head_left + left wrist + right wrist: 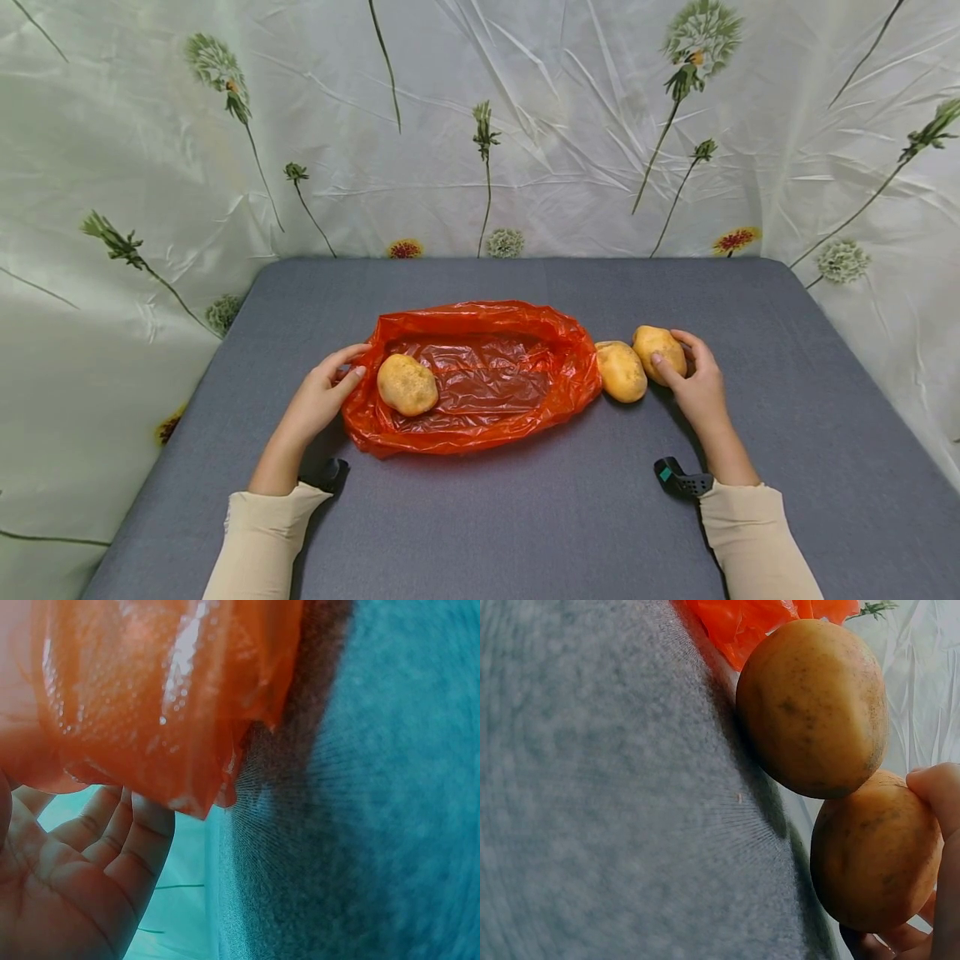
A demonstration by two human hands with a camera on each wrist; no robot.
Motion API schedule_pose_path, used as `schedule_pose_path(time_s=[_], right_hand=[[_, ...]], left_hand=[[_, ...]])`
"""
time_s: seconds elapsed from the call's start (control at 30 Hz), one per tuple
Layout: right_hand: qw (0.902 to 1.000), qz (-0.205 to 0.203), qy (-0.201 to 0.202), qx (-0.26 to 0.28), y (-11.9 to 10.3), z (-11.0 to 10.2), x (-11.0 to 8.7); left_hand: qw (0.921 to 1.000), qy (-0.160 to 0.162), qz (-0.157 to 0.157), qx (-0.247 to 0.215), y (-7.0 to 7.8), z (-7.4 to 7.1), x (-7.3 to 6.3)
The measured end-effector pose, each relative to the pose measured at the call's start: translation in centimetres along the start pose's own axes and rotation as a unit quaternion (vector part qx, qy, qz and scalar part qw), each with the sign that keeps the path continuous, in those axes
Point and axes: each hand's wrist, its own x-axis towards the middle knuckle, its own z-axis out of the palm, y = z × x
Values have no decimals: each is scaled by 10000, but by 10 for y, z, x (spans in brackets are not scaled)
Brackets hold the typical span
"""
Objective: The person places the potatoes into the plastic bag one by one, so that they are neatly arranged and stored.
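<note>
An orange-red plastic bag (pixel 480 442) lies spread with its mouth wide and rim rolled up. One potato (pixel 407 385) sits inside at its left end. My left hand (pixel 318 400) touches the outside of the bag's left rim, thumb and fingers apart; in the left wrist view the plastic hides some fingers. My right hand (pixel 701 392) grips a potato (pixel 658 354) between thumb and fingers, to the right of the bag. Between them a second loose potato (pixel 621 372) rests against the bag's right end, and the gripped potato overlaps it in the right wrist view (pixel 877 855).
A grey cloth-covered table (pixel 480 525) carries everything. Behind it and at the sides hangs a pale sheet (pixel 435 167) printed with dandelions. Each wrist wears a black strap device, such as the one on the right wrist (pixel 681 479).
</note>
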Motion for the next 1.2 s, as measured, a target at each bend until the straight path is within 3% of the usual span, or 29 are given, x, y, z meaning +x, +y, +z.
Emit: schedule_pose_path(time_s=[0.37, 0.7, 1.2], right_hand=[[9988, -198, 446, 74, -2, 1, 0], [9943, 62, 788, 713, 28, 5, 11], [9895, -547, 972, 921, 14, 8, 10]], left_hand=[[10000, 16, -37, 22, 0, 0, 0], [9999, -18, -139, -51, 0, 0, 0], [9999, -31, -133, -75, -2, 0, 1]])
